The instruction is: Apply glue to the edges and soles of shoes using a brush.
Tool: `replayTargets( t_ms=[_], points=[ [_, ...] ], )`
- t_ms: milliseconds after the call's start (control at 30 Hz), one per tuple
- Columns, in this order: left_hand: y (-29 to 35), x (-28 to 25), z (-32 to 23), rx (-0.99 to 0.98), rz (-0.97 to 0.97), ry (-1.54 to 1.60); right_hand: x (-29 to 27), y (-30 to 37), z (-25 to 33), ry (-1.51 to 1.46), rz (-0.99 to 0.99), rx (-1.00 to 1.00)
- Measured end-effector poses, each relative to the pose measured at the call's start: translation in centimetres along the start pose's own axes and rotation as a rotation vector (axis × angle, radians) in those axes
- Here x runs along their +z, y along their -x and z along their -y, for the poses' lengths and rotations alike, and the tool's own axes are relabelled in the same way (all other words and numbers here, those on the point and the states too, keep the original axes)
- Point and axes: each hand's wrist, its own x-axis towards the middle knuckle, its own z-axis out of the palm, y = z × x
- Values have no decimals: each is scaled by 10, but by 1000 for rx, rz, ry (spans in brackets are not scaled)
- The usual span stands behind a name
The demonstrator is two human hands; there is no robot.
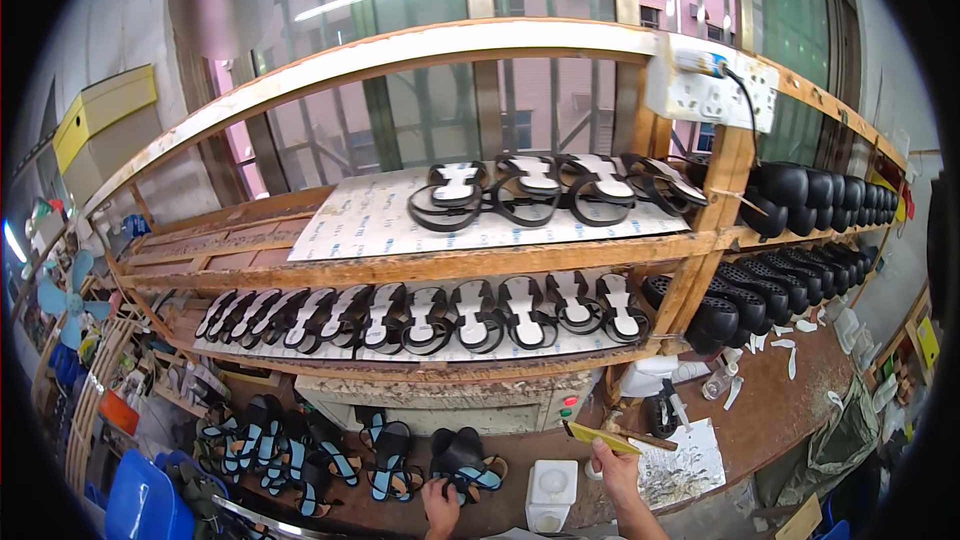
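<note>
My left hand rests with curled fingers at a black sandal with light-blue straps or lining on the brown bench, near the middle. How firmly the fingers grip it is hard to make out. In my right hand is a flat yellow brush-like tool, pinched and tilted, its dark end pointing up and left. Between my hands stands a white square container. A smeared white sheet lies right of my right hand. More blue-and-black sandals lie to the left.
Above the bench, a wooden rack carries rows of black sandals with white insoles. Black shoe forms fill its right side. Behind my hands sits a worn machine with red and green buttons. A blue bin stands lower left.
</note>
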Motion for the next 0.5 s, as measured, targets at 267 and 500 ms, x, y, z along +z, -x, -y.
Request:
replayTargets(
  t_ms=[267, 500],
  points=[
    [1, 1, -5, 150, 259, 82, 39, 28, -28, 117, -28, -17],
    [-16, 10, 20, 0, 289, 293, 40, 39, -57, 95, -116, 51]
  ],
)
